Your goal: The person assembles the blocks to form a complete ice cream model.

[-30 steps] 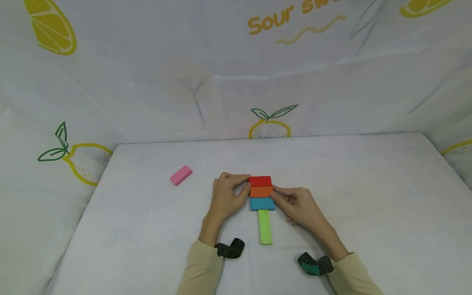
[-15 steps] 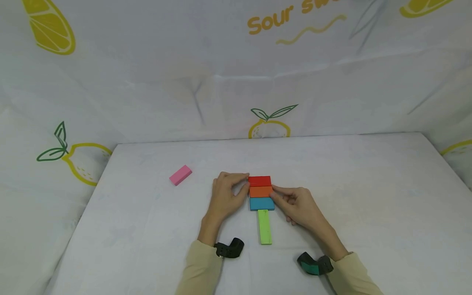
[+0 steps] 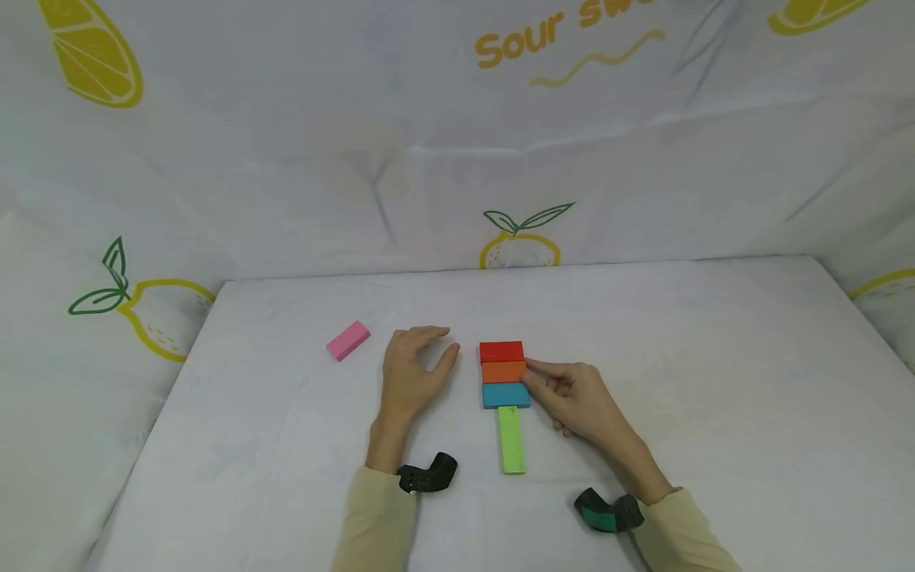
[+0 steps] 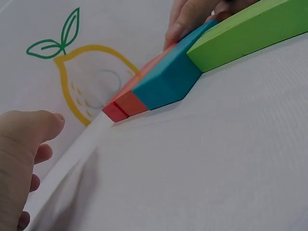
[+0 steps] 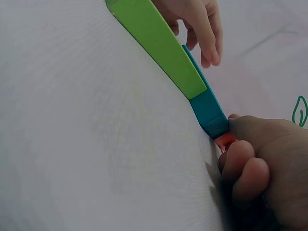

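Red block (image 3: 501, 351), orange block (image 3: 503, 372) and blue block (image 3: 506, 395) lie crosswise against one another in a stack-like row on the table. A long green block (image 3: 511, 439) runs from the blue one's near side toward the person. My right hand (image 3: 581, 397) holds the orange block's right end with thumb and index finger, its other fingers curled. My left hand (image 3: 411, 373) hovers left of the row, apart from it, with thumb and fingers spread and nothing between them. In the left wrist view, the left thumb (image 4: 43, 125) is clear of the blocks.
A pink block (image 3: 348, 341) lies alone at the left, beyond the left hand. The white-covered table (image 3: 679, 334) meets a lemon-printed cloth backdrop (image 3: 300, 175) at its far edge. Each wrist wears a black camera mount, such as the left one (image 3: 429, 474).
My left hand has let go of the row's left side and moved left, its fingers spreading. The right hand stays at the orange block. The blocks keep their arrangement.
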Available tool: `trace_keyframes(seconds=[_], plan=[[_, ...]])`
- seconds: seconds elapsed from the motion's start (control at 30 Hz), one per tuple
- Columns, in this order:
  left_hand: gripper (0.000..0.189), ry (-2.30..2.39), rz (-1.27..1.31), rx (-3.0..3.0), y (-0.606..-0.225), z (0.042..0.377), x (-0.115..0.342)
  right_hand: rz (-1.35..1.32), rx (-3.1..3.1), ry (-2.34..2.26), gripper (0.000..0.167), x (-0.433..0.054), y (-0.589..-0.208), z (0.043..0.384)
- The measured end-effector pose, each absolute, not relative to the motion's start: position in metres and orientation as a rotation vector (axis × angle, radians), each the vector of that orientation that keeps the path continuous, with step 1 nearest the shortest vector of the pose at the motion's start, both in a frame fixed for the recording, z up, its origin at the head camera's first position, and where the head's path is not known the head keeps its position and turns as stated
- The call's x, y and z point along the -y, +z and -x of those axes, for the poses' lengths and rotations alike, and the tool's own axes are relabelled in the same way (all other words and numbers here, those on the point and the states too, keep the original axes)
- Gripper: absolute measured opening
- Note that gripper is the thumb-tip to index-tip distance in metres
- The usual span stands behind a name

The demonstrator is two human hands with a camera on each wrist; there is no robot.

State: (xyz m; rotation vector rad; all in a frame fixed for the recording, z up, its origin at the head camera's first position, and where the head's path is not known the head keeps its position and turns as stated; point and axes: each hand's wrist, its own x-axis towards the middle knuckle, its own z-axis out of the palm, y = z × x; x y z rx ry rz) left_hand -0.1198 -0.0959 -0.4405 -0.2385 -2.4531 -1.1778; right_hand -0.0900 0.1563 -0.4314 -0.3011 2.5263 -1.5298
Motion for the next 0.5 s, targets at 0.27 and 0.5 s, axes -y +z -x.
trace_keyframes(seconds=[0.27,0.5], plan=[[0.026,-1.218,0.106,2.366,-0.438,0.122,0.116,0.342,-2.539,-1.546,0.044,-0.157,-0.434,0.091],[0.027,-1.264,0.008,2.282,-0.437,0.121,0.135,0.333,-2.546,-1.539,0.045,-0.157,-0.434,0.090]])
